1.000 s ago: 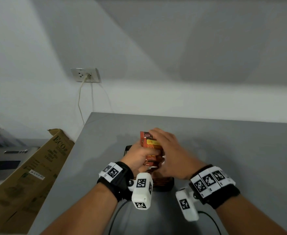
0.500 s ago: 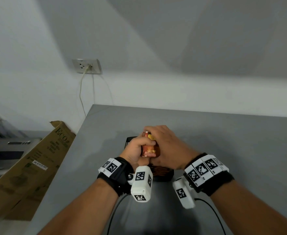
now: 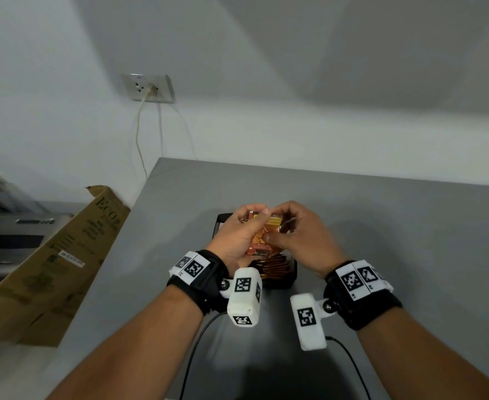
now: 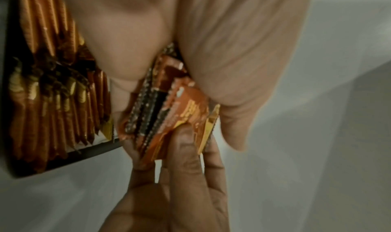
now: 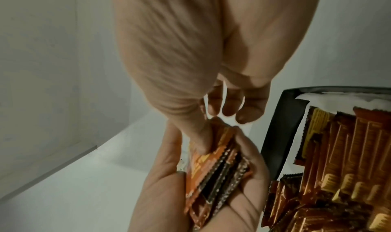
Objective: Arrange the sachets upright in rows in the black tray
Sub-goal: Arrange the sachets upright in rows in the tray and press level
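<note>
Your left hand (image 3: 239, 235) grips a small stack of sachets (image 3: 262, 241) above the tray (image 3: 292, 280). Its fingers curl round one side of the stack and its thumb presses the other side. In the right wrist view, the left hand (image 5: 203, 185) cups the stack (image 5: 213, 167) edge-on, with several foil edges showing between thumb and fingers.

Your right hand (image 3: 298, 235) meets the stack from the opposite side. Its thumb and forefinger pinch the outermost sachet, and the other fingers are curled loosely above the stack. In the left wrist view, the right hand (image 4: 177, 177) reaches up from below, and its fingertips (image 4: 184, 138) press on the orange face of the stack (image 4: 169, 112).

The tray stands on the grey table (image 3: 396, 241), directly under both hands. More sachets stand upright in it, packed edge to edge in rows (image 5: 342, 152). Near the lower end of the tray (image 5: 279, 127), some packets (image 5: 313, 219) lean or lie tilted. The row (image 4: 48, 102) also shows in the left wrist view, along the tray wall (image 4: 63, 162).

A cardboard box (image 3: 52, 264) lies beside the left edge of the table. A wall socket (image 3: 148, 88) with a plugged cord is on the wall behind.
</note>
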`<action>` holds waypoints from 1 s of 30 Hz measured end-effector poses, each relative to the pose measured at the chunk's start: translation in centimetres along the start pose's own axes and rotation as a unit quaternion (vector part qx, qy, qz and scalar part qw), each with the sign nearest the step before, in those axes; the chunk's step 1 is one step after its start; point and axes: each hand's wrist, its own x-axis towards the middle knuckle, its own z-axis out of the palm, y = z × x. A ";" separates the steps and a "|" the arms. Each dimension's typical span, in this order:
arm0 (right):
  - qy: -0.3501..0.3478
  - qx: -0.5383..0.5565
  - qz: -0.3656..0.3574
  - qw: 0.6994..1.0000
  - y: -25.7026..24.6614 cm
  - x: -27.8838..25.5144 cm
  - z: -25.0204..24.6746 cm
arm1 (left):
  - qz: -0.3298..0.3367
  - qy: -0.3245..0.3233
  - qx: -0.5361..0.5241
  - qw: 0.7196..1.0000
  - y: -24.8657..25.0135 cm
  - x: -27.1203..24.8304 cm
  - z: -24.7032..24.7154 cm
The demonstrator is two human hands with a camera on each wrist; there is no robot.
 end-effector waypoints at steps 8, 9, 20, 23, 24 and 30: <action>0.115 -0.041 -0.093 0.988 0.0 -0.3 0.0 | -0.073 0.000 -0.083 0.994 -0.1 0.1 -1.6; 0.097 -0.061 -0.101 0.988 0.2 -0.4 0.3 | -0.064 -0.008 -0.081 0.995 -0.1 0.0 -1.6; 0.065 0.094 0.060 0.992 0.2 -0.2 0.9 | 0.014 0.008 -0.039 0.999 -0.2 -0.6 -1.0; 0.062 0.192 0.116 0.973 0.1 -0.3 0.3 | 0.027 0.067 -0.050 0.996 0.3 -0.5 -1.2; 0.045 0.236 0.144 0.960 0.1 -0.3 0.3 | 0.042 0.084 -0.047 0.994 0.4 -0.4 -1.4; -0.001 0.311 0.194 0.930 0.1 -0.6 2.0 | 0.113 0.127 -0.042 0.985 -0.1 -0.1 -0.7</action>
